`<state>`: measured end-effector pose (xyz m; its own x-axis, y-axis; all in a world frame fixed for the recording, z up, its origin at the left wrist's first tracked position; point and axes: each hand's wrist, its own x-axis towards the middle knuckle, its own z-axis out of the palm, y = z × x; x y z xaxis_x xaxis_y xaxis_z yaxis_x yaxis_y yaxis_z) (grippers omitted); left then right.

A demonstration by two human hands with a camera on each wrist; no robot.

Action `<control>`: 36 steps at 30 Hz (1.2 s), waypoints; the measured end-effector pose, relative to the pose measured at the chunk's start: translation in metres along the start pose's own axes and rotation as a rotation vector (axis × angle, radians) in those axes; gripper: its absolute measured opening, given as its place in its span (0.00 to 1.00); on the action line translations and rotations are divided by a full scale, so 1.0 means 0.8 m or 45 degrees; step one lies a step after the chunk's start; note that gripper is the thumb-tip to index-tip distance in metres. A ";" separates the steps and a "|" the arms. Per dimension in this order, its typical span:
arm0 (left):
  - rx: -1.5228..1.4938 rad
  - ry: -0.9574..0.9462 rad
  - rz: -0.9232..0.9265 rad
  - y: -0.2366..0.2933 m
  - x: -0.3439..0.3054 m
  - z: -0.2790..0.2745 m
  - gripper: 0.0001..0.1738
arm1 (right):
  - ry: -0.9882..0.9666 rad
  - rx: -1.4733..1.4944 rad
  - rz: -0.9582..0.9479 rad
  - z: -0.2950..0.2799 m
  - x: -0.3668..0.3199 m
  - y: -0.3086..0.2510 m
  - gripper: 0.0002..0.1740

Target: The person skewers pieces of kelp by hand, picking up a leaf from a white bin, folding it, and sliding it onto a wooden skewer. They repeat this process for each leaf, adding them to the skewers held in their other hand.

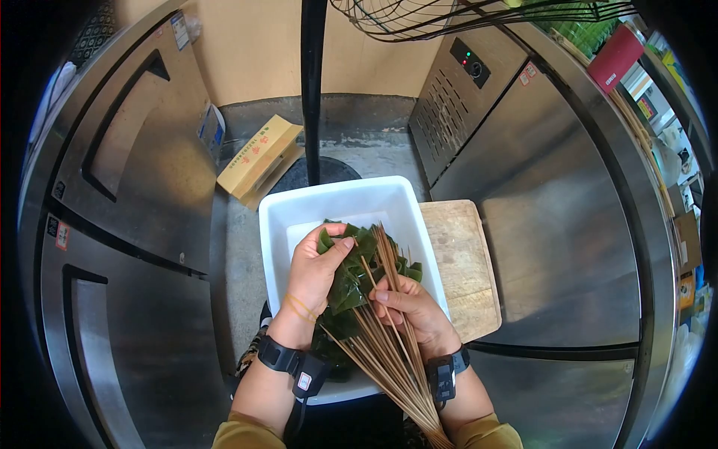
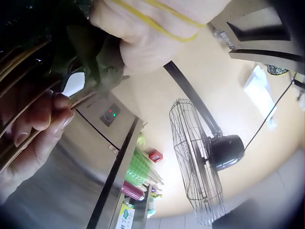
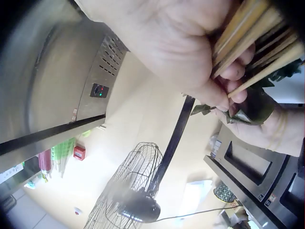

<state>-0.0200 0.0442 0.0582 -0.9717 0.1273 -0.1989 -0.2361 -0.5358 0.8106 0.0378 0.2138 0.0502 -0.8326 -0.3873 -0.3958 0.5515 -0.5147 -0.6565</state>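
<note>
My left hand (image 1: 308,269) pinches a dark green, glossy kelp piece (image 1: 345,290) between thumb and fingers, over a white plastic basin (image 1: 274,217). More kelp lies in the basin below. A fan of thin bamboo skewers (image 1: 385,363) runs through my right hand (image 1: 413,308), their long ends reaching back along the right forearm. Thumb and fingertips of that hand pinch one skewer (image 1: 368,268) apart from the bundle; its upper end is at the kelp, by the left thumb. The right wrist view shows the skewers (image 3: 243,36) under the curled fingers.
A wooden board (image 1: 467,273) lies right of the basin. Steel cabinets (image 1: 557,209) flank both sides. Behind stand a fan's black pole (image 1: 313,97) with its wire cage (image 1: 404,19) overhead, and a yellow cardboard box (image 1: 262,159) on the floor.
</note>
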 end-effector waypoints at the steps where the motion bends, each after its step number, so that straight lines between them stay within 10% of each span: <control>1: -0.007 0.018 0.001 -0.001 0.000 0.000 0.07 | 0.021 -0.003 0.002 0.002 -0.001 0.000 0.04; 19: 0.895 -0.179 0.363 0.002 -0.028 0.018 0.10 | 0.063 -0.011 -0.033 -0.006 -0.001 -0.005 0.03; 29: 0.842 -0.092 0.032 -0.015 -0.017 0.009 0.13 | 0.226 -0.094 -0.233 0.001 -0.002 -0.004 0.06; 36: 1.201 -0.071 0.390 -0.014 -0.023 0.021 0.11 | 0.241 -0.135 -0.222 0.002 0.001 -0.002 0.08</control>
<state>0.0008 0.0620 0.0621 -0.9842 0.1468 0.0987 0.1426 0.3284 0.9337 0.0365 0.2129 0.0523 -0.9146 -0.1448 -0.3775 0.3990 -0.4742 -0.7848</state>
